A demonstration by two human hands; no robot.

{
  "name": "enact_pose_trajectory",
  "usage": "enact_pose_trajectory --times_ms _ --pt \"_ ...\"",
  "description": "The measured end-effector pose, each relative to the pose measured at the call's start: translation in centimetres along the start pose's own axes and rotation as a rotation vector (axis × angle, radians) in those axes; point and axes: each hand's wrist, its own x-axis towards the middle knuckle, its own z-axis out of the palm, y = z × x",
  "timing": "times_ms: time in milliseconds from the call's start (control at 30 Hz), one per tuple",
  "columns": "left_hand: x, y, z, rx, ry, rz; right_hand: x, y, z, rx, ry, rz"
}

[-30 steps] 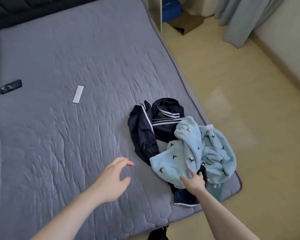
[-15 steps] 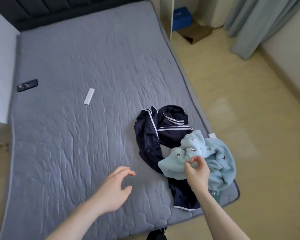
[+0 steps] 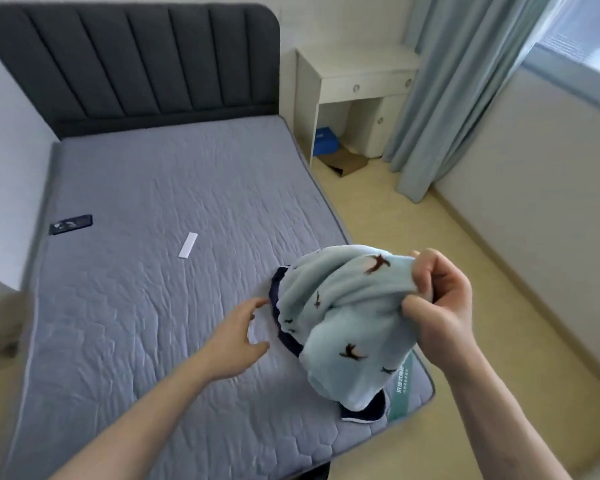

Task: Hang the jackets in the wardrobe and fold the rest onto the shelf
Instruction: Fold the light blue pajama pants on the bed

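Centrally, the right hand [image 3: 440, 299] is gripping a bunched edge of the light blue garment [image 3: 343, 317], fingers and thumb curling round the fabric and holding it raised above the bed [image 3: 153, 271]. Its lower folds are hanging down over the navy jacket [image 3: 281, 327], which is lying on the mattress near the bed's right corner and showing only at its edges. To the left, the left hand [image 3: 238, 337] is hovering with relaxed, spread fingers, holding nothing, just beside the jacket. Farther out, a white strip [image 3: 188, 245] and a black phone [image 3: 70, 224] are lying on the mattress. Beyond the headboard [image 3: 136, 64], a white desk [image 3: 354, 77] is standing beside the curtain [image 3: 447, 98].
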Motion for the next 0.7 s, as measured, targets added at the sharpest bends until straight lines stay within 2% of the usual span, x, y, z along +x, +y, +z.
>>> enact_pose_trajectory --times_ms 100,233,300,367,500,600,667,700 --pt "-3.9 -0.7 -3.1 -0.044 0.023 0.144 -2.9 -3.5 4.4 0.150 -0.091 -0.019" --pt "-8.0 -4.3 -5.4 -0.017 0.131 0.034 -5.3 -5.1 9.0 0.207 -0.158 -0.035" --pt "-9.9 -6.6 -7.4 0.003 0.191 -0.061 -5.7 -4.6 10.2 0.080 -0.113 -0.030" --pt "-12.1 -8.4 -9.8 -0.092 0.232 -0.128 -5.5 -3.0 10.7 -0.117 -0.034 0.012" --pt "-16.9 -8.9 -14.2 -0.271 0.288 -0.229 -5.8 1.5 12.2 -0.473 0.027 0.232" --pt "-19.8 -7.4 -16.3 -0.503 0.282 -0.213 -7.7 3.6 15.0 -0.697 -0.070 0.299" --pt "-20.8 -6.5 -16.9 -0.642 0.303 -0.217 -10.2 3.5 18.3 -0.631 -0.236 0.264" --pt "-21.2 -6.0 -16.9 -0.694 0.330 -0.242 -12.0 3.2 20.2 -0.546 -0.392 0.253"
